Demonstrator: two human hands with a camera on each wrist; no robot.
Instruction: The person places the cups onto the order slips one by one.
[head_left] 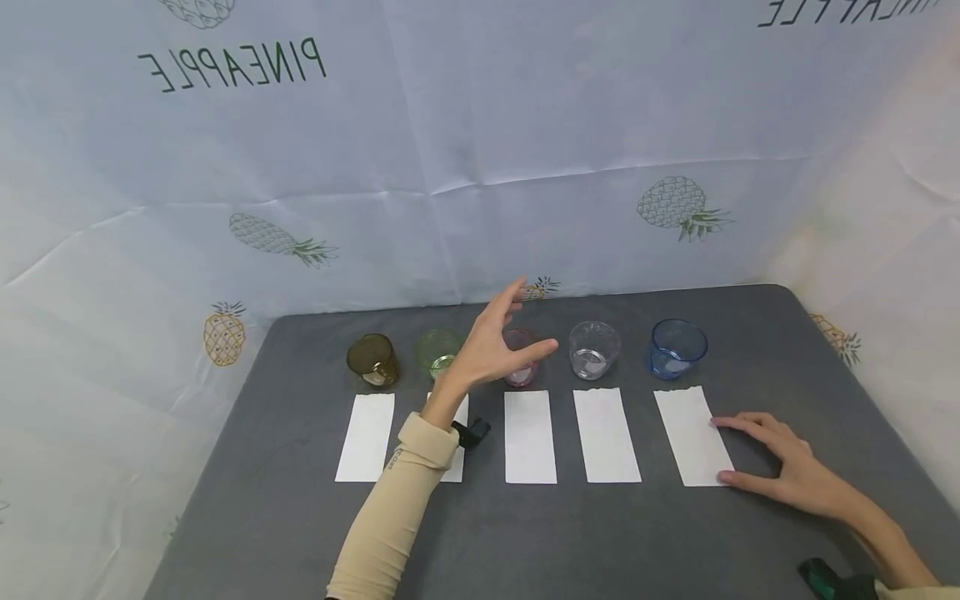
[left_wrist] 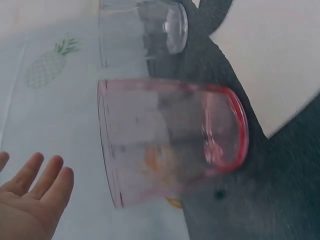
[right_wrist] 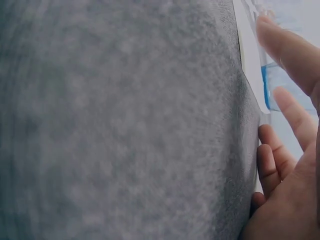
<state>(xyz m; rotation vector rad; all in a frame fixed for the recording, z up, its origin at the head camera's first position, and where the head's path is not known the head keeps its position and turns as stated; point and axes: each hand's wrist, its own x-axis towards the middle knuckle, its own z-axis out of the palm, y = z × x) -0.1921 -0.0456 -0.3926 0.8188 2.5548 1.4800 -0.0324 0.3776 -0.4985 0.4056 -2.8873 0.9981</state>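
My left hand (head_left: 486, 348) is raised over the row of glasses, with thumb and fingers spread wide and nothing between them. Just behind it, partly covered in the head view, stands a pinkish glass (head_left: 521, 377). In the left wrist view that pink glass (left_wrist: 165, 140) appears large, with the fingers apart from its rim. Low at the right, my right hand (head_left: 802, 473) rests at the right edge of the rightmost white paper strip (head_left: 690, 437). Its index fingertip and thumb tip lie right at the paper's side, fingers loosely spread.
A brown glass (head_left: 372, 361), a green glass (head_left: 437, 346), a clear glass (head_left: 594, 350) and a blue glass (head_left: 677, 350) share the row. Several white strips, including the middle one (head_left: 530, 437), lie before them on the grey table (head_left: 525, 542). Pineapple-print cloth (head_left: 480, 125) hangs behind.
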